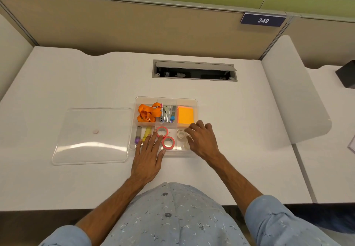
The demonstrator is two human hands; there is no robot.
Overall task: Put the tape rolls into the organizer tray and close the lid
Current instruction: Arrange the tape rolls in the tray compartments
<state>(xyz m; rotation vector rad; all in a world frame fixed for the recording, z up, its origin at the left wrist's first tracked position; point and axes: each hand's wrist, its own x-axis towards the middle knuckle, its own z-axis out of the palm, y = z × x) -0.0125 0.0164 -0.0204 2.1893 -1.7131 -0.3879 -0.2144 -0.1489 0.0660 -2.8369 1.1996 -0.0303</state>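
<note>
A clear organizer tray (196,103) sits in the middle of the white desk. Two pink tape rolls (162,131) (168,142) lie flat in its front middle compartment. Clear tape rolls (180,134) lie in the front right compartment, one partly hidden under my right hand (201,140). That hand hovers curled over this compartment; I cannot tell whether it grips anything. My left hand (148,154) lies flat with fingers spread on the tray's front left, fingertips touching the far pink roll. The clear lid (92,136) lies flat on the desk left of the tray.
The tray also holds an orange lanyard (148,112), a stapler (166,113), orange sticky notes (185,115) and markers (138,134). An open cable hatch (194,70) is set in the desk behind the tray. A white divider panel (294,92) stands at the right.
</note>
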